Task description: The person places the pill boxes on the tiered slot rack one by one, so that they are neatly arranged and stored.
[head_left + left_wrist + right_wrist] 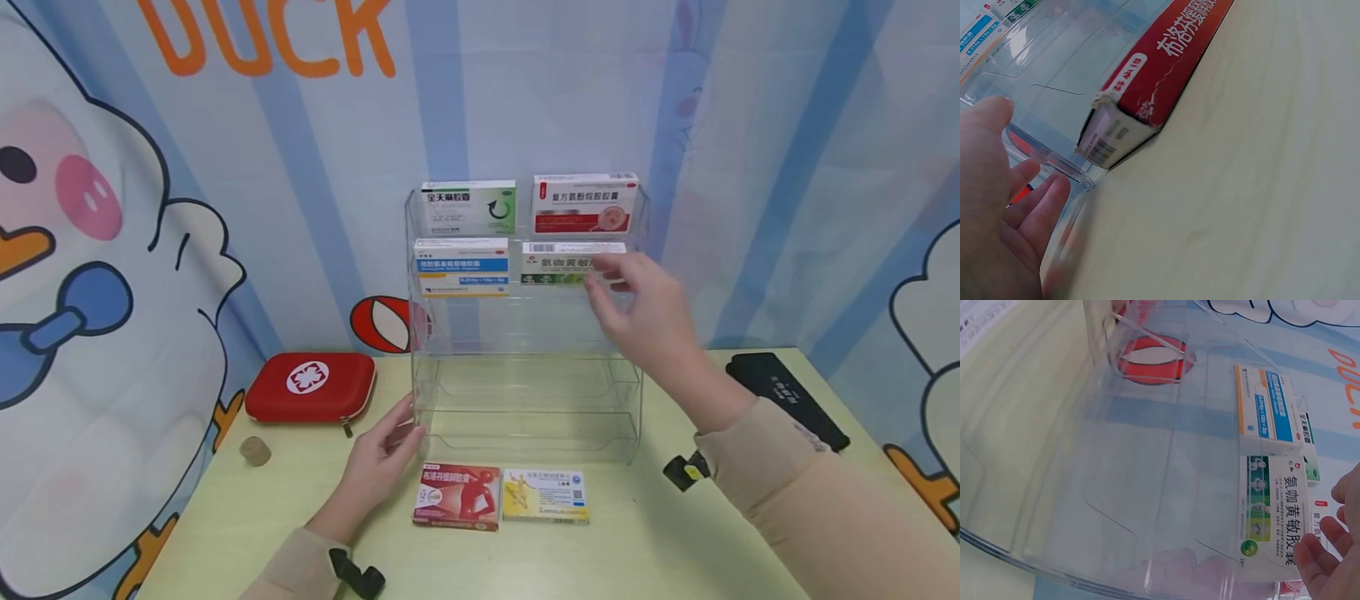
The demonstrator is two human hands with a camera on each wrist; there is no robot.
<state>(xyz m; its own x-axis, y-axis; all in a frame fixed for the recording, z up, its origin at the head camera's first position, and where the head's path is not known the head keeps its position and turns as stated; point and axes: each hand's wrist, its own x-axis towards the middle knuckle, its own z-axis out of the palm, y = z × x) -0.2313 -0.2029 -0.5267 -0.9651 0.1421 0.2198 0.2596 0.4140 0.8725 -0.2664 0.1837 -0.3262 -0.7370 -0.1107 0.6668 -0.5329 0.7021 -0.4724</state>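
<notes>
A clear tiered rack (525, 387) stands on the table. My right hand (645, 304) is at the right end of a white-and-green medicine box (551, 265) on the second tier; its fingers (1313, 565) are spread at the box's upper edge. Whether they touch it, I cannot tell. Left of that box sits a blue, white and yellow box (461, 267). Behind, on the top tier, are a white-and-green box (468, 208) and a white-and-red box (585, 204). My left hand (375, 462) rests at the rack's lower left side, fingers loosely extended.
A red medicine box (456, 497) and a yellow-and-white box (546, 496) lie before the rack. To the left are a red zip case (310, 387) and a small brown cylinder (255, 451). A black pouch (787, 396) lies right. A printed curtain (525, 100) hangs behind.
</notes>
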